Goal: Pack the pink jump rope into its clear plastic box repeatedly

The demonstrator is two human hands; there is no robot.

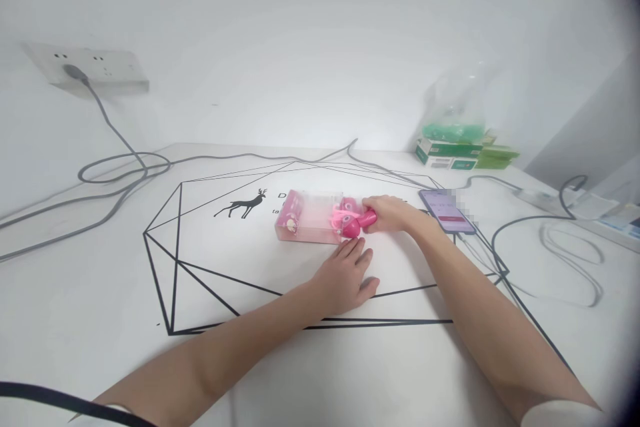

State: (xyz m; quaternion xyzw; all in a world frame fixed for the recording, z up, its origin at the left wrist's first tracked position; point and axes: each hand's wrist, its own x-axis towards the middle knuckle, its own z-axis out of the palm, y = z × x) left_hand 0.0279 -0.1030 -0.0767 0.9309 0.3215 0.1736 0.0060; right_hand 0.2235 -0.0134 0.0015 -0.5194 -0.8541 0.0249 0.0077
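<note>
Pink gadget (361,221) (details blurred) in right hand's (389,213) clenched fingers — left hand (345,277) flat, released, beside clear box (313,217).

The right hand (387,213) covers the near end of the pink toy (356,223), so its grip cannot be seen fully. Inside the clear box (313,223) the contents are blurred. The phone (447,211) screen is pixelated and unreadable. The print beside the deer (241,204) is partly hidden by the box. The bag (455,110) on the green boxes (463,152) is hazy. The gray cables (60,210) leave the picture at the left edge.
</note>
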